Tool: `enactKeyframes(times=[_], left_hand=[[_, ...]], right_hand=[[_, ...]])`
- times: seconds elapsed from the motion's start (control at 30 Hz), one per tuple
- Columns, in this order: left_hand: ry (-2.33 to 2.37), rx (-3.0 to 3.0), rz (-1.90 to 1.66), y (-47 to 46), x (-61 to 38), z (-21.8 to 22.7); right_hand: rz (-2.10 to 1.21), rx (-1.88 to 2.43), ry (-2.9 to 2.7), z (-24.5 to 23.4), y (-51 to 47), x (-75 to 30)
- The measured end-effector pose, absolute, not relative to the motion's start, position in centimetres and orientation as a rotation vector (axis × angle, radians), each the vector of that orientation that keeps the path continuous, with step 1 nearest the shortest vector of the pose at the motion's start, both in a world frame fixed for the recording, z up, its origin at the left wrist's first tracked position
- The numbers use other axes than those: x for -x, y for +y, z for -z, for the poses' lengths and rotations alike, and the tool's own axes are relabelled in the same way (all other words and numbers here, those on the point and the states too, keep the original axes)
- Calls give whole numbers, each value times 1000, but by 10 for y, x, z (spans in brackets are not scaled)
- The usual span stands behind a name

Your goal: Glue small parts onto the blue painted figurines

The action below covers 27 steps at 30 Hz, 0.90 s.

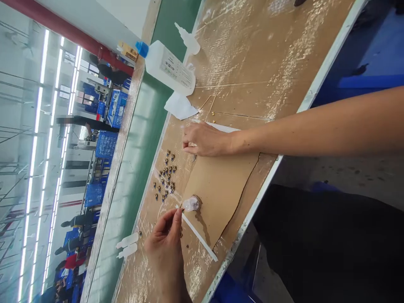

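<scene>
My left hand [167, 244] pinches a small dark-and-gold piece [182, 208] between thumb and forefinger, at the side of a little clear plastic cup or cap [191, 203]. That clear cup stands on a sheet of brown cardboard [221, 185]. Over the cardboard's far end, my right hand [205, 139] is closed, fingertips together; a tiny grey tip shows beneath them, but what they hold is too small to make out. Beyond both hands, several small gold-and-blue pieces [167, 176] lie scattered on the table.
A large white bottle with a blue cap [172, 69], a white nozzle bottle [189, 40] and a white paper piece [180, 106] stand or lie near the right hand. Two small white bottles [127, 245] lie beyond my left hand. A white strip [200, 237] edges the cardboard.
</scene>
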<state>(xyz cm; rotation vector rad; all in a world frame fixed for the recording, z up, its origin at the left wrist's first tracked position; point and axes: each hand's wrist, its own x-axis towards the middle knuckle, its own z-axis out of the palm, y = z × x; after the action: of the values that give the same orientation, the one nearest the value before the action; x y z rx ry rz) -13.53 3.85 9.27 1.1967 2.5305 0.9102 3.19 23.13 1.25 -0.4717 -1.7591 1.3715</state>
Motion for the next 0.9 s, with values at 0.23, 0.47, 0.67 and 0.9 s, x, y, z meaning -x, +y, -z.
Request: enactKeyframes(times=[0.23, 0.47, 0.67, 0.9], left_hand=[[2576, -1295, -731, 50, 137, -94], [2600, -1274, -712, 53, 137, -94], [2612, -1298, -677, 53, 137, -94], [2636, -1341, -604, 51, 140, -92]], right_hand=[[-1147, 624, -1735, -21, 228, -34], [-1050, 652, -1801, -25, 227, -36], [-956, 700, -1860, -27, 225, -37], [-766, 751, -1986, -31, 220, -44]])
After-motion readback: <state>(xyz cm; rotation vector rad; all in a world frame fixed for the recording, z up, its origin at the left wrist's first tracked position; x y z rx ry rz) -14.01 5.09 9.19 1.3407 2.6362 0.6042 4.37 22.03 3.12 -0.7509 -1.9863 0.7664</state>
